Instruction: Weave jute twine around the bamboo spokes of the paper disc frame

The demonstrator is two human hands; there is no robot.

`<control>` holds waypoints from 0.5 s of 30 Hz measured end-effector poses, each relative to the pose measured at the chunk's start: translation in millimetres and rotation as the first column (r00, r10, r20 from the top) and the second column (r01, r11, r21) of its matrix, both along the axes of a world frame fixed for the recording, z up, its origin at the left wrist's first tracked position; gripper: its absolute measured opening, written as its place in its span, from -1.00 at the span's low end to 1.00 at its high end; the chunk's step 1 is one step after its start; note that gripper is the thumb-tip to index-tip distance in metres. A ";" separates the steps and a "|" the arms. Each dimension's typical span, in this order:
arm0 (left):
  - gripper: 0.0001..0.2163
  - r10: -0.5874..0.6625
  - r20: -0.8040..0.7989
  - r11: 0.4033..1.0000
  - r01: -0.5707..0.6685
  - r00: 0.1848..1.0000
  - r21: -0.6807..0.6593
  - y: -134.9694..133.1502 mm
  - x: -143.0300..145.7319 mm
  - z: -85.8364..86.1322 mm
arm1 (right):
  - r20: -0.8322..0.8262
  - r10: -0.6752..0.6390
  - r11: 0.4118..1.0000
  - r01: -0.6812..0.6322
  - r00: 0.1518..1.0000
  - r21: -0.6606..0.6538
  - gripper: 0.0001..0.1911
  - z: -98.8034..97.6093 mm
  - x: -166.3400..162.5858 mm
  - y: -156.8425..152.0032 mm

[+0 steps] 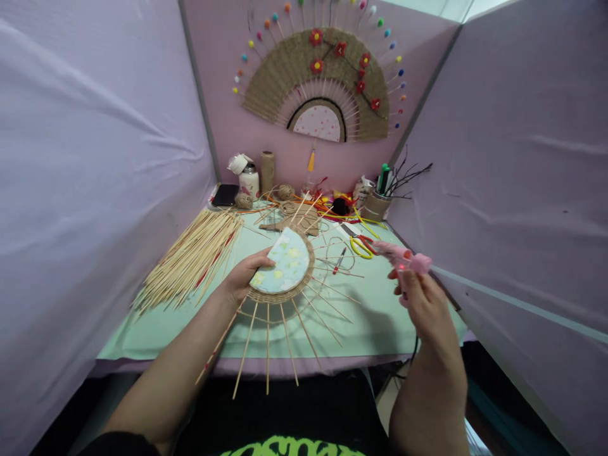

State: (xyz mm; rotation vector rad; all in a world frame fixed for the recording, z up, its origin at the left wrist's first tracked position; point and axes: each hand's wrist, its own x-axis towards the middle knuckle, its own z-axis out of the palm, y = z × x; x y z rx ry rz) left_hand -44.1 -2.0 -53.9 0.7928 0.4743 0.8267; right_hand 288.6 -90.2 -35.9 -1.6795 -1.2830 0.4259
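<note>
My left hand (249, 271) is closed on the straight edge of a half-round fan (284, 261), its thumb lying on the pale blue floral face. A band of wound twine (285, 296) borders the curve of the fan, and thin wooden sticks (267, 348) radiate out from it, over the table and toward me. My right hand (420, 294) grips a pink glue gun (403, 259) with a lit red light, held right of the fan and apart from it. The gun's nozzle points left, and a dark cord hangs below.
A pile of wooden sticks (190, 259) lies at left. Scissors (361, 246), a red-capped pen (339, 261) and twine lie behind the fan. Jars, a phone (225, 195) and a pen holder (377, 205) line the back. A large decorated fan (285, 69) hangs on the back wall.
</note>
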 end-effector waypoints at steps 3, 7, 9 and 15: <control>-0.31 0.008 0.045 0.999 -0.006 0.999 -0.038 2.5 -0.9 -0.3 | 0.155 -0.177 0.984 0.176 0.972 0.020 -0.39 -20.1 48.3 17.4; -0.32 0.018 0.059 0.998 -0.014 0.998 -0.058 5.4 -1.0 -1.6 | 0.531 -0.250 0.924 0.364 0.809 -0.119 -0.48 -52.5 88.8 36.4; -0.33 0.036 0.060 0.998 -0.032 0.998 -0.062 6.7 -1.3 -2.8 | 0.634 -0.230 0.890 0.422 0.739 -0.169 -0.50 -64.3 91.0 39.5; -0.34 0.041 0.071 0.998 -0.037 0.997 -0.058 9.3 -2.9 -5.7 | 0.657 -0.256 0.863 0.473 0.709 -0.174 -0.53 -62.5 74.8 41.2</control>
